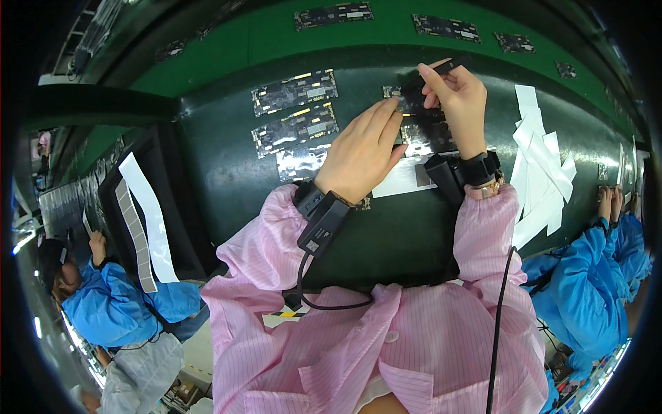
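My left hand (pixel 365 148) lies palm down with its fingers stretched out, the fingertips at the edge of a dark circuit board panel (pixel 392 92). My right hand (pixel 460 100) is closed around a black pen-like tool (pixel 447 66), held above that panel; the tool's working end cannot be made out. Just below, nearer me, lies another circuit board panel (pixel 424 140). A white strip (pixel 396 182) with a grey patch (pixel 423 175) sits between my wrists, partly hidden by them. Left of my left hand are circuit board panels (pixel 294 93), one (pixel 293 129) below another.
To the right is a loose pile of white strips (pixel 541 162). At left a black tray (pixel 183 207) carries a white strip (pixel 152 214) and a strip of grey squares (pixel 136 238). More board panels (pixel 447 27) lie on the green belt beyond. Co-workers in blue (pixel 110 303) sit on both sides.
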The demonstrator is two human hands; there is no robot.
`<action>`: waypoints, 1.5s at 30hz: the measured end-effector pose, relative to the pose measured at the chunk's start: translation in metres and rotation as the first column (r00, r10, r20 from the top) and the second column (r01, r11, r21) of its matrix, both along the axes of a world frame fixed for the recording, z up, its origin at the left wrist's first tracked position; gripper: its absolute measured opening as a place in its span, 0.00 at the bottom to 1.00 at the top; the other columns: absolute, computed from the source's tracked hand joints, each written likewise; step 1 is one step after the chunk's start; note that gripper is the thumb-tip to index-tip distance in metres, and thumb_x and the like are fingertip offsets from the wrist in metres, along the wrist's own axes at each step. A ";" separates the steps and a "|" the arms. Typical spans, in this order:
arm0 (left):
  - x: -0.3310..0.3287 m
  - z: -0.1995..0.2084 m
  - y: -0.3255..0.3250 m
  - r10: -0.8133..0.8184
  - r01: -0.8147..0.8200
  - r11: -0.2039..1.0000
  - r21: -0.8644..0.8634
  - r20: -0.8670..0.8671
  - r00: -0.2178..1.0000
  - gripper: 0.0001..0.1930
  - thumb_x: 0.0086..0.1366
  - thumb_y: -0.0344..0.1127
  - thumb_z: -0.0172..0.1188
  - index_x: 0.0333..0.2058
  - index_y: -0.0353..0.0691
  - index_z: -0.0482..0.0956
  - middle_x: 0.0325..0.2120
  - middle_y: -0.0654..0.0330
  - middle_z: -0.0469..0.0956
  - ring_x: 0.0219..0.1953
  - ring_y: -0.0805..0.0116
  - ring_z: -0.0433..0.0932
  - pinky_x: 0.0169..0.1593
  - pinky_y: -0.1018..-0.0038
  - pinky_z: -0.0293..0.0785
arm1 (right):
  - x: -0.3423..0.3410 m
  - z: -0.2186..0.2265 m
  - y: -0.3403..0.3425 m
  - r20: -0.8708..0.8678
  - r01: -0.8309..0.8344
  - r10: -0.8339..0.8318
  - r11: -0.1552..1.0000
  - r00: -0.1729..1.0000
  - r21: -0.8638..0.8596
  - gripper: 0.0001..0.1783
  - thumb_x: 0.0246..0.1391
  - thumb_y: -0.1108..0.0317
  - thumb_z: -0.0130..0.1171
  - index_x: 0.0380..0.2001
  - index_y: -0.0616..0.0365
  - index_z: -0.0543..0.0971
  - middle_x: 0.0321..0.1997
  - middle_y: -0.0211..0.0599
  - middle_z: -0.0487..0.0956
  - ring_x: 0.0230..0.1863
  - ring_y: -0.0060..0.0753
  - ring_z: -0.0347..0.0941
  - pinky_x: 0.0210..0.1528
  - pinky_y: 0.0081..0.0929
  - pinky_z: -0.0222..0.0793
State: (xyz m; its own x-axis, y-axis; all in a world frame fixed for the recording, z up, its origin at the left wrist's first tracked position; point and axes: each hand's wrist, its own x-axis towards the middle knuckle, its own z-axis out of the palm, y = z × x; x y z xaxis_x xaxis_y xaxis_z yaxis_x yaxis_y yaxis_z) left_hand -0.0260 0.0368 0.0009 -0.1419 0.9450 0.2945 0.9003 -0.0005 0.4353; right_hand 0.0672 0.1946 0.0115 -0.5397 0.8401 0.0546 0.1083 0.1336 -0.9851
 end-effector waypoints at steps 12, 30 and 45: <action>-0.001 0.000 0.001 -0.008 0.008 1.000 -0.019 0.005 1.000 0.24 0.59 0.37 0.60 0.51 0.30 0.67 0.56 0.50 0.64 0.57 0.54 0.65 0.58 0.65 0.66 | 0.000 -0.001 0.001 -0.010 -0.003 0.003 1.000 1.000 -0.022 0.11 0.51 0.65 0.65 0.28 0.64 0.80 0.18 0.32 0.77 0.17 0.15 0.71 0.20 0.14 0.64; -0.025 0.004 0.031 -0.024 0.031 0.997 0.074 -0.089 0.996 0.24 0.55 0.34 0.62 0.50 0.34 0.70 0.50 0.54 0.69 0.52 0.55 0.68 0.55 0.64 0.66 | 0.029 0.011 0.013 -0.048 0.126 -0.123 0.991 0.991 0.045 0.11 0.51 0.67 0.65 0.31 0.66 0.79 0.22 0.35 0.79 0.19 0.18 0.73 0.23 0.14 0.65; -0.185 0.007 0.070 0.317 -0.261 0.904 0.338 -0.121 0.941 0.23 0.57 0.31 0.61 0.51 0.33 0.68 0.47 0.48 0.70 0.49 0.48 0.68 0.54 0.62 0.65 | 0.084 -0.020 0.015 -0.193 0.145 -0.211 0.940 0.958 -0.309 0.11 0.54 0.65 0.62 0.31 0.63 0.77 0.21 0.33 0.76 0.17 0.19 0.68 0.23 0.16 0.62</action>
State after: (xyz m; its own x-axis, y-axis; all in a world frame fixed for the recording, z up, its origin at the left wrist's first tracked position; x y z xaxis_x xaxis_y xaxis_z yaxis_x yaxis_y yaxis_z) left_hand -0.2107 0.1072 0.0079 -0.3163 0.7250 0.6119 0.9414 0.1600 0.2970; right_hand 0.1510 0.2096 -0.0089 -0.3821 0.9182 -0.1045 -0.1198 -0.1613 -0.9796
